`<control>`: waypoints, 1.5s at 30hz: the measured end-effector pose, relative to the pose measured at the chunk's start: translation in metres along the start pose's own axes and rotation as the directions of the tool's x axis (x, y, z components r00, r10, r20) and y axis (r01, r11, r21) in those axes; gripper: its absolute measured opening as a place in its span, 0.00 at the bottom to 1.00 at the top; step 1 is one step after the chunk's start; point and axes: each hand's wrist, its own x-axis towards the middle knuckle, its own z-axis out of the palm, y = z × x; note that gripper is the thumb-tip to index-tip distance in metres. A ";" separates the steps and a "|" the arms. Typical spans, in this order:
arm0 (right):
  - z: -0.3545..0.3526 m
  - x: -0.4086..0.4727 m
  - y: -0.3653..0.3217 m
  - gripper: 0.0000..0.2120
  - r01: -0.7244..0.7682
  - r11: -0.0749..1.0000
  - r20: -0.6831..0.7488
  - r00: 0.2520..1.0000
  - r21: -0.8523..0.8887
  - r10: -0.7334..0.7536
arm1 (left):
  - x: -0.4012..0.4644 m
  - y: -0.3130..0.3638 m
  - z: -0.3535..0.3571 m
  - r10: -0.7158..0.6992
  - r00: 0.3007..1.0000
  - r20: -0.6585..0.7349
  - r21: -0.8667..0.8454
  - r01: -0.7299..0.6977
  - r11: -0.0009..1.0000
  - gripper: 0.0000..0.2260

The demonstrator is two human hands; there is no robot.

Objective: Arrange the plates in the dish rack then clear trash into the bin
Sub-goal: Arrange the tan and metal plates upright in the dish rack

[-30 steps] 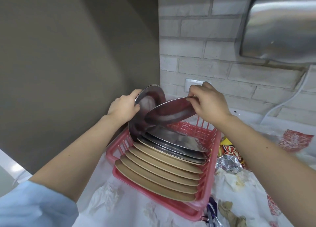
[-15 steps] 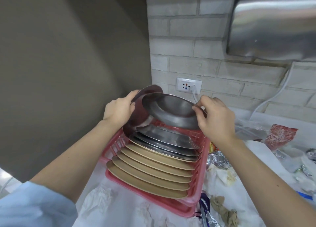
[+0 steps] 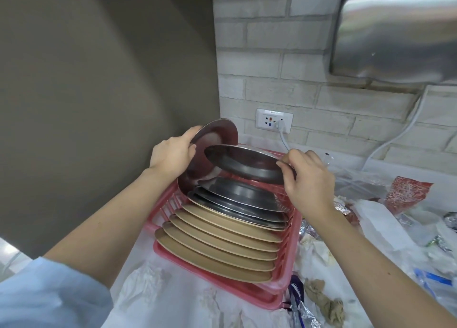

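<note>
A pink dish rack (image 3: 284, 288) stands on the white-covered counter. Several tan plates (image 3: 217, 256) lean in its near slots, with several steel plates (image 3: 242, 201) behind them. My left hand (image 3: 171, 154) grips the rim of an upright steel plate (image 3: 212, 140) at the rack's far left end. My right hand (image 3: 306, 179) pinches the right rim of another steel plate (image 3: 244, 161), held tilted above the steel ones, its left edge next to the upright plate.
Trash lies on the counter to the right: crumpled tissue (image 3: 142, 282), foil (image 3: 310, 231), a red wrapper (image 3: 405, 191), brown paper (image 3: 326, 303), clear plastic. A grey wall is close on the left. A brick wall with a socket (image 3: 274, 121) and steel dispenser (image 3: 400, 31) is behind.
My right hand has tipped its steel plate flatter and brought it lower over the rack's back slots. My left hand keeps hold of the upright plate. The view has shifted slightly.
</note>
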 end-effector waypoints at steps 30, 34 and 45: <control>-0.006 -0.034 0.013 0.08 -0.193 0.928 0.619 0.784 0.319 -0.049 | 0.005 0.004 -0.001 -0.055 0.993 0.102 -0.005 0.055 0.998 0.20; -0.007 -0.029 0.008 0.10 -0.140 0.951 0.630 0.773 0.276 -0.069 | 0.002 0.004 0.000 -0.046 0.994 0.101 -0.006 0.047 0.999 0.21; 0.034 0.075 -0.040 0.06 0.037 0.962 0.487 0.857 0.269 -0.169 | -0.002 -0.001 -0.003 -0.053 0.995 0.081 -0.031 0.056 0.998 0.18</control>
